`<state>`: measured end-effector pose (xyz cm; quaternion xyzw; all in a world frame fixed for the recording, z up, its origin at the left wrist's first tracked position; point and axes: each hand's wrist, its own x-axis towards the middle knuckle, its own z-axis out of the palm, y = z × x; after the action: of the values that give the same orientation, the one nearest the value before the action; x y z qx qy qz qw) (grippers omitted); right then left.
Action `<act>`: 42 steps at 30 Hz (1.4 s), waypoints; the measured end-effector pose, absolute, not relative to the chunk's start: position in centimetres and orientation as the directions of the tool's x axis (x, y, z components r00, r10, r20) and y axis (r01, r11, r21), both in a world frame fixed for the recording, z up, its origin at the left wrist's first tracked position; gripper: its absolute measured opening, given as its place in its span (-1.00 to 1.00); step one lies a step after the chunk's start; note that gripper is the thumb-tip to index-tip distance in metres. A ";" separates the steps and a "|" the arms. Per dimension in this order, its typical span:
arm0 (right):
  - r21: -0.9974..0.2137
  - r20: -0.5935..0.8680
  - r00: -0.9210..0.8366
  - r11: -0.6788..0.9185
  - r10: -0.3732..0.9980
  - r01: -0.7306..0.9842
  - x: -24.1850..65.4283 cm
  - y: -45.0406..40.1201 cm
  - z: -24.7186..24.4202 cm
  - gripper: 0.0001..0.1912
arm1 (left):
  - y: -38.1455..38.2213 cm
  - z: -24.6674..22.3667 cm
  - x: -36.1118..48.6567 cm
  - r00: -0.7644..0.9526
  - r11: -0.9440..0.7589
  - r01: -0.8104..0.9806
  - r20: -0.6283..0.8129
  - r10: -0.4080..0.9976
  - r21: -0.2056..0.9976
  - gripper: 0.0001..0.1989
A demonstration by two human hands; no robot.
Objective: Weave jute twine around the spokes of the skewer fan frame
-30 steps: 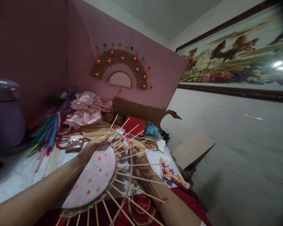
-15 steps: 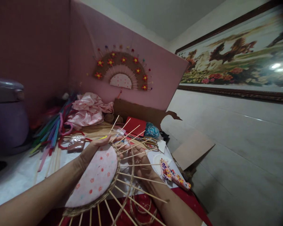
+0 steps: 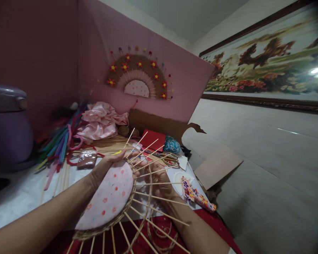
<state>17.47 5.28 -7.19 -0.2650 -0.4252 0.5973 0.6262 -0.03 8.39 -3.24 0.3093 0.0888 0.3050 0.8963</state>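
Observation:
A half-round panel in pink flowered fabric is tilted in front of me. Braided twine edges its curve, and several thin wooden sticks fan outward from it. My left hand grips the panel's upper end, thumb on top and fingers reaching behind the sticks. Behind the upper sticks, my right hand has its fingers closed at a length of braided twine, which curves down across the sticks. Sticks partly hide the right fingertips. Looser twine hangs in coils below my right forearm.
A finished half-round piece with red flowers hangs on the pink board. Pipe cleaners, crumpled pink fabric, scissors, blue yarn and flowered fabric lie on the table. A purple flask stands left.
The view has shifted slightly. Both hands keep their hold, with only a small movement of the right fingers around the twine.

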 end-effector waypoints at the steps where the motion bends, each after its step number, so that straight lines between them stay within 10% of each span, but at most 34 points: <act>1: -0.834 0.215 -0.080 0.140 0.973 -0.533 17.5 5.3 -7.3 -0.73 | 8.4 -3.3 0.0 0.802 0.624 -0.490 0.034 0.596 0.609 -0.60; 5: -0.820 0.198 -0.078 0.122 0.977 -0.560 17.6 5.3 -7.2 -0.94 | 8.4 -3.6 0.1 0.819 0.637 -0.491 0.065 0.570 0.594 -0.59; 29: -0.895 0.276 -0.058 0.234 0.960 -0.381 18.6 5.2 -6.0 -0.80 | 10.6 -3.4 -1.5 0.751 0.472 -0.455 0.041 0.659 0.755 -0.62; 42: -0.985 -0.030 -0.129 -0.051 0.991 -0.165 21.0 5.5 -3.5 -0.75 | 10.4 -1.1 -3.8 0.671 0.396 -0.501 0.056 0.740 0.770 -0.67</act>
<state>21.04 5.50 -3.50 -0.4338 -0.4762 0.5810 0.4975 -3.76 10.42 -1.12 0.3997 0.1493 0.3772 0.8219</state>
